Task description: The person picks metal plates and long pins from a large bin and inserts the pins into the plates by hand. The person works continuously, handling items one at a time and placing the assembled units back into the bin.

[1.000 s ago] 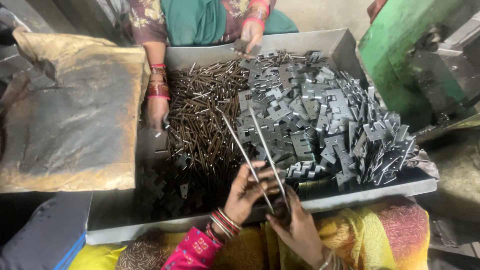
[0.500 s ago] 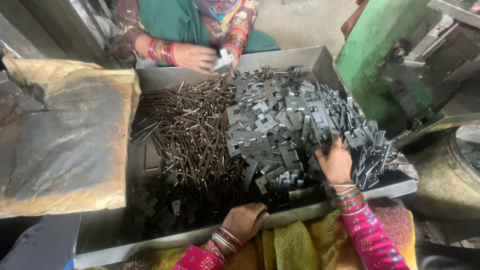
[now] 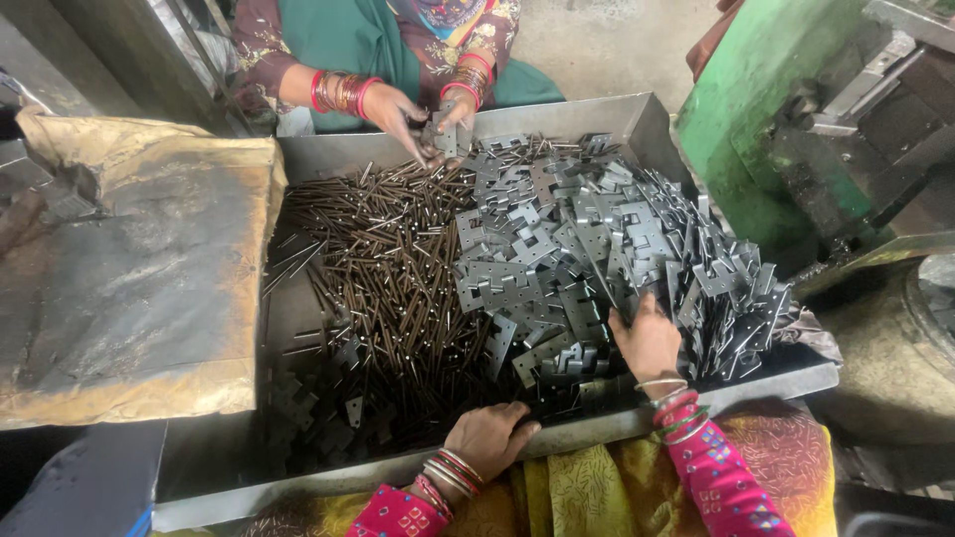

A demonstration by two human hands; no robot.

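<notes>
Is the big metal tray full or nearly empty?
Mostly full. The metal tray holds a heap of grey hinge plates and a pile of dark pins; only its near-left corner looks sparse.

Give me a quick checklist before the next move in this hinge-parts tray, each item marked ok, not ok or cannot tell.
1. Right hand on the pile of grey hinge plates: ok.
2. Right hand gripping a plate: cannot tell.
3. Left hand at the tray's near rim, fingers curled: ok.
4. Left hand holding something: cannot tell.
5. Dark pins heaped beside the plates: ok.
6. Co-worker's hands apart from the wearer's: ok.
</notes>
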